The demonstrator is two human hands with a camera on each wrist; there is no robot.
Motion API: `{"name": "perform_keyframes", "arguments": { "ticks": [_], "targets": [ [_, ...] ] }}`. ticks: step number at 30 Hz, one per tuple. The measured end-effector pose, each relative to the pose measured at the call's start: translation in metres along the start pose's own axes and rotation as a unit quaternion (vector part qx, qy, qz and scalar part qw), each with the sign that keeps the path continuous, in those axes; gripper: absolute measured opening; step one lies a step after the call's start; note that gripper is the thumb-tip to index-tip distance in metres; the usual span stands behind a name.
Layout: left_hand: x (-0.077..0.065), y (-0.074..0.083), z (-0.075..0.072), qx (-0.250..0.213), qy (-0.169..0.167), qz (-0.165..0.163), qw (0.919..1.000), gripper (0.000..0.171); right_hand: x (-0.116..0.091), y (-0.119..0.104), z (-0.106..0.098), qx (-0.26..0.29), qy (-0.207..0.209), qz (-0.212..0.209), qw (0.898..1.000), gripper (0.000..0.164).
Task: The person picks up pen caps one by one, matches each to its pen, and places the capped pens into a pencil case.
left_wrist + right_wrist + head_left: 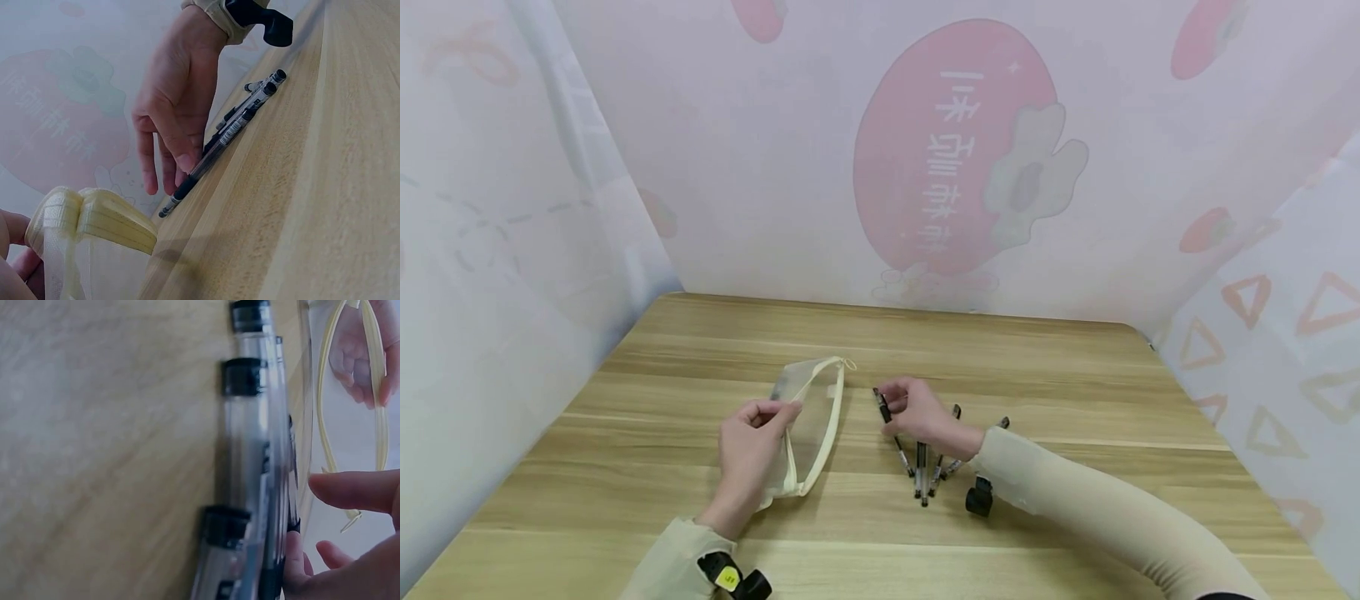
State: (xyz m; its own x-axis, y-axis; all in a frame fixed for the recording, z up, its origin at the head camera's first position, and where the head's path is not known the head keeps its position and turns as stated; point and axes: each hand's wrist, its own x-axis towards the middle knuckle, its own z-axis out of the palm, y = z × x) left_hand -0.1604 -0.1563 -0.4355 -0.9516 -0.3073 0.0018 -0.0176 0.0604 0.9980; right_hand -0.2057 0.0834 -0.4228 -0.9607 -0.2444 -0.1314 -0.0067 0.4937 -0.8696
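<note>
My left hand (751, 442) pinches the rim of a sheer mesh pouch (812, 425) with cream zipper edging, its mouth spread toward the right. In the left wrist view, the folded cream edging (119, 219) stands up beside those fingers. My right hand (921, 412) reaches down over a black-capped clear pen (902, 454), the leftmost of several. Seen from the left wrist, the right thumb (184, 161) is at that pen, which lies on the table. Thumb and fingers stand apart in the right wrist view, with no pen gripped between them.
Several more pens (922, 483) lie fanned out under and beside the right wrist on the wooden table (1000, 550). Printed curtains (760, 167) enclose the back and both sides. A small black camera (979, 497) is strapped to the right wrist.
</note>
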Motion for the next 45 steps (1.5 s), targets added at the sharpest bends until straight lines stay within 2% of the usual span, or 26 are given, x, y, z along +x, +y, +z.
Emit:
{"name": "perform_keyframes", "arguments": {
  "ticks": [9, 23, 34, 45],
  "targets": [
    [0.001, 0.000, -0.001, -0.003, -0.002, -0.005, 1.0000, 0.028, 0.004, 0.006, 0.004, 0.014, -0.021, -0.004, 1.000, 0.069],
    [0.001, -0.002, -0.002, -0.005, -0.007, -0.009, 0.9999, 0.029, 0.006, 0.012, 0.007, 0.017, -0.041, -0.028, 0.999, 0.050],
    [0.003, -0.004, -0.003, -0.001, -0.001, -0.006, 1.0000, 0.024, 0.005, 0.013, 0.006, -0.012, -0.063, -0.068, 0.996, 0.032],
    [0.003, -0.004, -0.003, -0.003, -0.007, -0.010, 0.9999, 0.024, 0.004, 0.014, 0.002, -0.036, -0.073, -0.076, 0.994, 0.021]
  ]
}}
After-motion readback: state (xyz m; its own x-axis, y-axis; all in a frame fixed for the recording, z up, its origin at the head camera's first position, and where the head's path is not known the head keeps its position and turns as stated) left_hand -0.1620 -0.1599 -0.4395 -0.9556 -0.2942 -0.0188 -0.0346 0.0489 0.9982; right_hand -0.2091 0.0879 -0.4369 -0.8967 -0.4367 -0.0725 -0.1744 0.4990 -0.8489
